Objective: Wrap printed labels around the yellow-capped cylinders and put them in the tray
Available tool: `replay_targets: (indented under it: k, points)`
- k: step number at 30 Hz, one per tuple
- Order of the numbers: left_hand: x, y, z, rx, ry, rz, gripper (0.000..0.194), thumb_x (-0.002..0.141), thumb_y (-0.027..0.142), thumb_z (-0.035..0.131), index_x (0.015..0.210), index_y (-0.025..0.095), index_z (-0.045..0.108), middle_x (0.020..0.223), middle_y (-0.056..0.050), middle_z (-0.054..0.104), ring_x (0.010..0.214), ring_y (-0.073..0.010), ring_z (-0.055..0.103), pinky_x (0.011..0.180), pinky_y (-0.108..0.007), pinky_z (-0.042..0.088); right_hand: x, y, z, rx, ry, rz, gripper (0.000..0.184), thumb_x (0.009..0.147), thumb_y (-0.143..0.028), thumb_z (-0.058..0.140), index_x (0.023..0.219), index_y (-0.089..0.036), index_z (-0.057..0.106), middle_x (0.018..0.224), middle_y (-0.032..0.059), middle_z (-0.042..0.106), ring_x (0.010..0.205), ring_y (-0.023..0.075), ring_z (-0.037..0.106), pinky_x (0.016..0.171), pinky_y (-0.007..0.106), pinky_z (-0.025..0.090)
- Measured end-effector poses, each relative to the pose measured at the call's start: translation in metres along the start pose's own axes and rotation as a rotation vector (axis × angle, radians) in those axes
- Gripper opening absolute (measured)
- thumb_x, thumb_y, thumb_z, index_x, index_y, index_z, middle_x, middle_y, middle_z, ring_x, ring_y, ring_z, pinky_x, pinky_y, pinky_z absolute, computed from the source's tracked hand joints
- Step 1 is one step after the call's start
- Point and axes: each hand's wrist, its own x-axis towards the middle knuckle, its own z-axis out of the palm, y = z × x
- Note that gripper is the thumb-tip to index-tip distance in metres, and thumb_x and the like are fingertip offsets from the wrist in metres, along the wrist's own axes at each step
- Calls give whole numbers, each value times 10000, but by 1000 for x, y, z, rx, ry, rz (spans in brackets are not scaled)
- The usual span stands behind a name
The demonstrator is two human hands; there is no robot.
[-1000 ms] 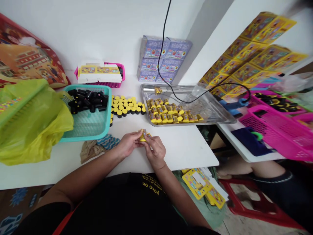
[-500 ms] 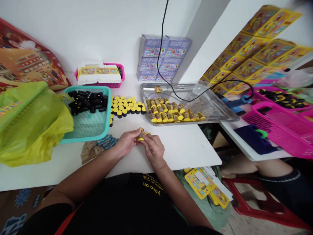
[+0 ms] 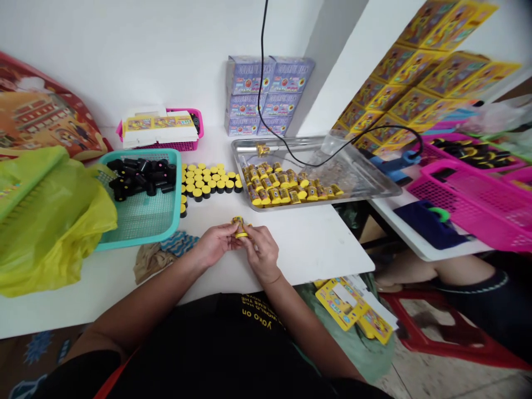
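Between the fingertips of both hands, low over the white table (image 3: 311,238), is a small yellow container with a printed wrap (image 3: 240,228). My left hand (image 3: 216,243) pinches it from the left, thumb on top. From the right, my right hand (image 3: 262,254) grips the same container, its fingers partly covering it. Beyond my hands, short black containers with yellow lids (image 3: 214,180) stand in a cluster. A metal tray (image 3: 357,172) to their right holds many similar yellow wrapped containers (image 3: 284,194).
At left, a teal basket (image 3: 145,219) of black pieces (image 3: 143,176) sits beside a yellow-green plastic bag (image 3: 75,210). Cloths (image 3: 155,257) lie near my left forearm. A black cable (image 3: 262,83) hangs across the tray. Purple boxes (image 3: 249,102) and yellow boxes (image 3: 399,94) are stacked behind. A person's leg (image 3: 453,270) shows at right.
Both hands stay together on the wrapped container, which has tilted and turned slightly between the fingers. The camera view has shifted a little, moving the background leftward.
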Motion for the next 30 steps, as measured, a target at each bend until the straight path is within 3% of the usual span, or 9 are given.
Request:
replay_targets:
  k: [8, 14, 23, 30]
  points:
    - [-1, 0, 1, 22, 108, 52, 292, 686, 345, 794, 787, 102, 668, 720, -49, 647, 607, -125, 587, 597, -260, 461, 1, 1, 5, -2, -22, -68, 338, 890, -179, 593, 1223, -239, 600, 944, 85, 656, 846, 204, 607, 732, 375, 556]
    - [1, -8, -1, -60, 48, 19, 295, 655, 302, 817, 833, 107, 686, 797, -49, 663, 693, -126, 605, 700, -272, 485, 1, -2, 4, 42, 17, -102, 347, 881, -169, 600, 1224, -227, 604, 941, 89, 664, 852, 208, 616, 724, 375, 553]
    - [3, -12, -2, -23, 69, -27, 250, 691, 310, 786, 783, 96, 694, 715, -57, 659, 651, -126, 590, 679, -257, 462, -2, 1, 1, -16, 52, -134, 183, 873, -166, 603, 1033, -222, 672, 770, 46, 638, 724, 179, 593, 664, 353, 532]
    - [1, 0, -2, -43, 46, -10, 209, 689, 223, 781, 841, 107, 696, 847, -68, 691, 715, -161, 641, 741, -323, 503, -1, 2, 1, -12, 39, -62, 375, 860, -184, 634, 1228, -243, 596, 957, 85, 642, 848, 206, 608, 702, 369, 561]
